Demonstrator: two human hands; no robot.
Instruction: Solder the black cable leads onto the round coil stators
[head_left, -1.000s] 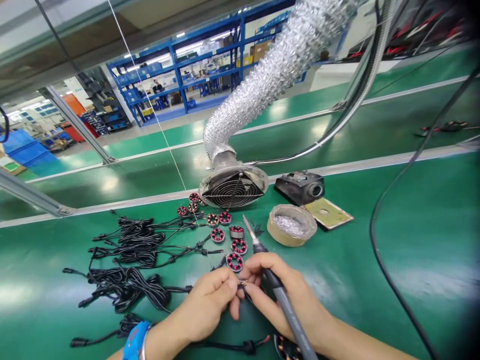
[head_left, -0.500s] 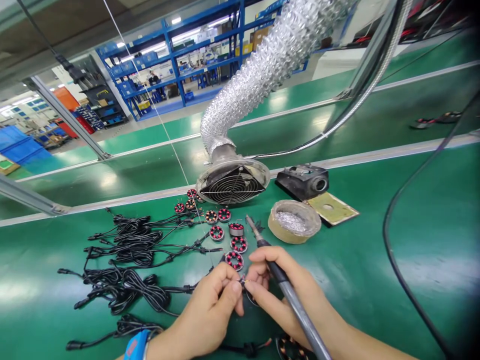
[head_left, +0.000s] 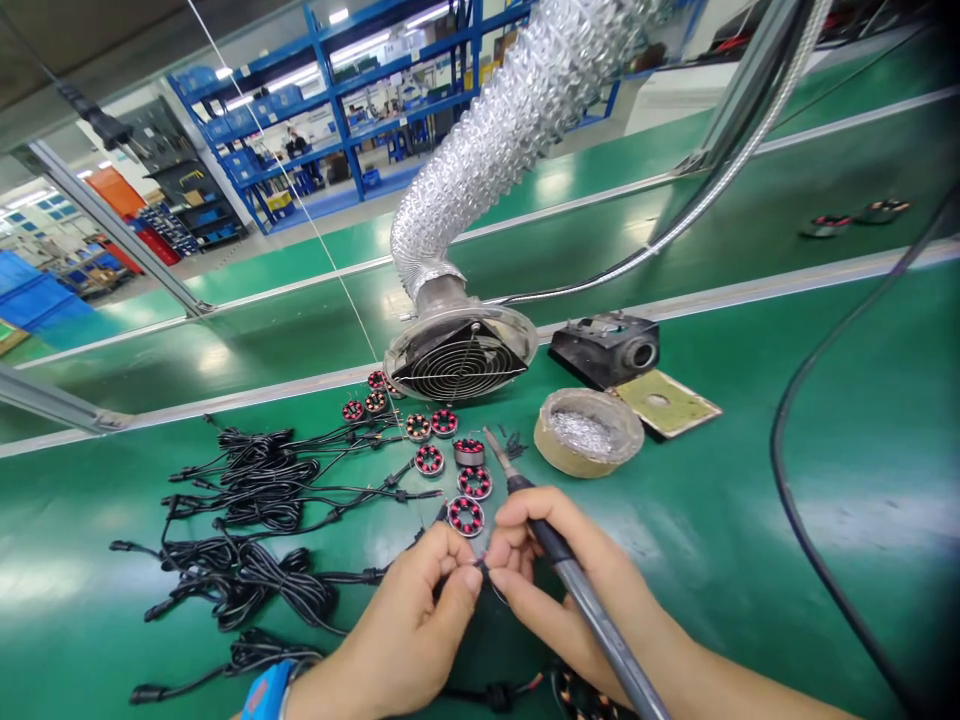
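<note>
My left hand (head_left: 405, 630) is closed, thumb and forefinger pinching the thin end of a black cable (head_left: 367, 577). Fingertip to fingertip with it, my right hand (head_left: 600, 560) pinches at the same small wire ends. A soldering iron (head_left: 600, 620) also lies in the right hand, its tip pointing up and away from the wires. The joint between my fingers is mostly hidden. Just beyond them sits a motor stator with red windings (head_left: 466, 516); part of another round piece shows under the right fingers.
Several coiled black cables (head_left: 281, 590) lie at left. More stators (head_left: 429, 460) stand near a round fume-extractor hood (head_left: 461, 365). To the right are a tub of silvery shavings (head_left: 589, 455), a yellow sponge tray (head_left: 667, 403) and a black iron stand (head_left: 607, 350). A loose cord (head_left: 784, 470) hangs at right.
The view has shifted slightly. My fingertips have drawn a little closer over the wire ends, and the coloured strands seen between them are now mostly covered. The soldering iron stays in my right hand.
</note>
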